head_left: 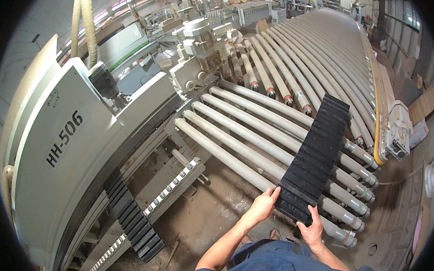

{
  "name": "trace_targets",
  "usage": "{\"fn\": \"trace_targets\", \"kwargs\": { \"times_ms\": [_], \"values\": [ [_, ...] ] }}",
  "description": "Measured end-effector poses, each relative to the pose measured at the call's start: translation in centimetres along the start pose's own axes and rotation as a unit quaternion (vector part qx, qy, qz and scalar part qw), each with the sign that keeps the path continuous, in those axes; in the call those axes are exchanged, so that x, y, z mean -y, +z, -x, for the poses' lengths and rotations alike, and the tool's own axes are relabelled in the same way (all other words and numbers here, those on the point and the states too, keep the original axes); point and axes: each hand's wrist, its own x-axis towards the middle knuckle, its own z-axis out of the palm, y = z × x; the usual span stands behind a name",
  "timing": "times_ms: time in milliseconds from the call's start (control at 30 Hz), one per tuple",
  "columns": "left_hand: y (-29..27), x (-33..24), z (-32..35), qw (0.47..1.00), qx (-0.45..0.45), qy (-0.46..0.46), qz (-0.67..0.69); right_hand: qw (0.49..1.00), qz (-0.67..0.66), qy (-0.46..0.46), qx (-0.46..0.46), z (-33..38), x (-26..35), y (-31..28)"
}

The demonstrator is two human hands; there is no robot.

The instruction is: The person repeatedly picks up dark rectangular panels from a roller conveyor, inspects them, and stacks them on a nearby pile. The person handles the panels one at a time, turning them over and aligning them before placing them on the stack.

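Observation:
A long black ribbed strip [311, 155], made of crosswise segments like a track, lies across the pale rollers [248, 135] in front of me. At its near end my left hand [262, 205] is closed on the left corner, with the thumb and fingertips on the edge. On the right side of that same end, my right hand [311, 228] grips the edge, thumb below and fingers on top. The undersides of both grips are hidden. A second black segmented strip [132, 217] hangs at the machine on the left, apart from my hands.
A large grey-white machine [81, 141] fills the left side, with a toothed chain rail [173, 186] along its front. A motor unit [198, 42] stands beyond. Further roller conveyor [320, 48] curves away at the back right, bordered by a yellow belt [377, 123]. Dusty floor [219, 184] shows below the rollers.

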Motion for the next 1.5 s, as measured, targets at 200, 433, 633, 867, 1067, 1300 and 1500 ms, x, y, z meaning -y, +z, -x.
{"fn": "trace_targets", "kwargs": {
  "times_ms": [200,433,633,867,1067,1300,1500],
  "values": [
    [-1.1,0.1,1.0,0.996,0.03,-0.047,0.063,0.999,0.001,-0.033,-0.019,1.2,0.0,0.0],
    [3.5,4.7,10.0,0.941,-0.095,-0.231,0.228,0.986,0.051,-0.147,-0.064,-2.6,4.3,-0.8],
    [10.4,10.3,20.3,0.898,-0.09,-0.395,0.171,0.945,0.041,-0.323,0.026,-7.1,10.1,2.7],
    [17.9,12.7,30.7,0.498,-0.331,-0.576,0.557,0.822,0.054,-0.494,0.276,-8.7,15.7,12.1],
    [25.3,12.8,39.6,0.317,-0.412,-0.587,0.62,0.725,0.073,-0.598,0.334,-8.9,17.4,19.8],
    [28.4,9.7,38.8,0.218,-0.441,-0.633,0.597,0.723,0.1,-0.601,0.327,-11.4,16.8,24.7],
    [25.9,11.7,36.7,0.281,-0.371,-0.696,0.547,0.757,0.089,-0.585,0.278,-15.6,15.4,25.0]
  ]
}}
